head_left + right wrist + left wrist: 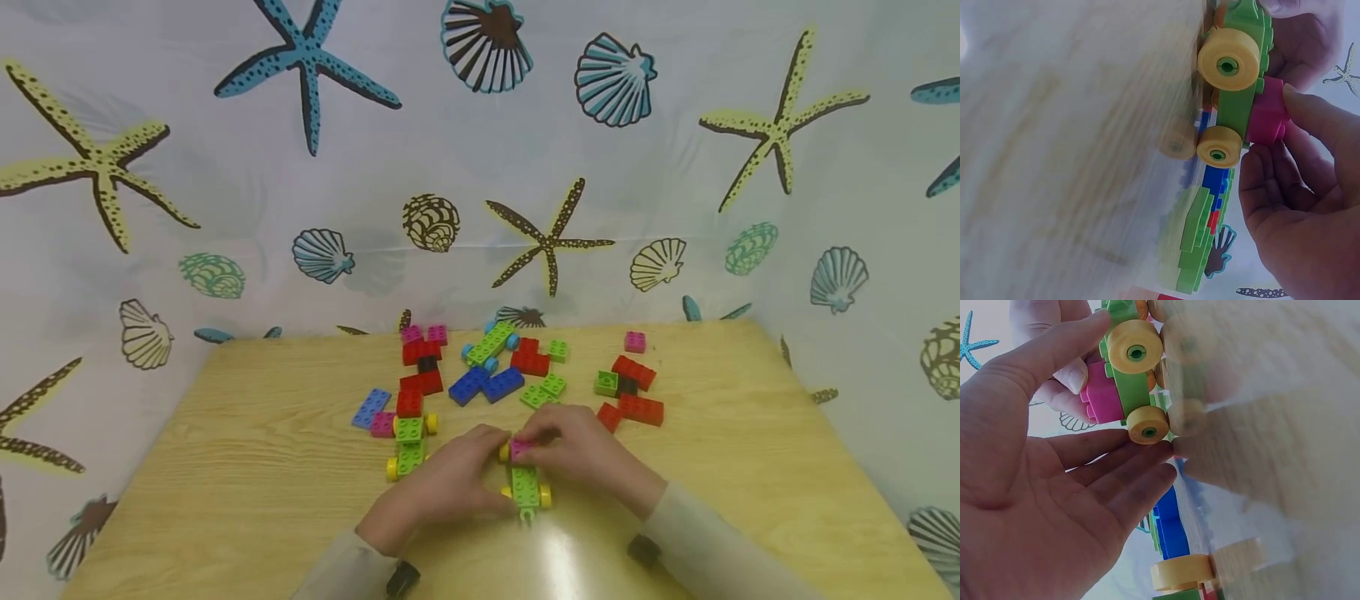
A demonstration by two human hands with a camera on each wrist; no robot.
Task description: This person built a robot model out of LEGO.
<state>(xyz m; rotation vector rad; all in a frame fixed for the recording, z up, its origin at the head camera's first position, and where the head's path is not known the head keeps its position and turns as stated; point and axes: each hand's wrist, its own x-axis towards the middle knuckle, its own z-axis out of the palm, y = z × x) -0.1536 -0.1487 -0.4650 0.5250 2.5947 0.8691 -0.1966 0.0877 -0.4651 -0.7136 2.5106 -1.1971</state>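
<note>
A green toy car base (pixel 526 487) with yellow wheels stands on the table between both hands. Near its far end, a pink building brick (pixel 1266 112) sits on the studs. My right hand (pixel 581 446) pinches this brick between thumb and fingers. My left hand (pixel 457 479) holds the car base from the left side. In the left wrist view, its thumb lies against the green body and its fingertips reach the yellow wheel (pixel 1147 425). Left of that hand stands a second green car (pixel 409 457) with yellow wheels and a red brick (pixel 409 403) at its far end.
Farther back are a green car (pixel 491 343) with blue wheels, dark blue bricks (pixel 502 384) and green bricks (pixel 537 396). Red bricks (pixel 641 409) lie on the right, and a light blue brick (pixel 371 408) on the left. A patterned cloth (pixel 465 167) hangs behind the wooden table (pixel 262 433).
</note>
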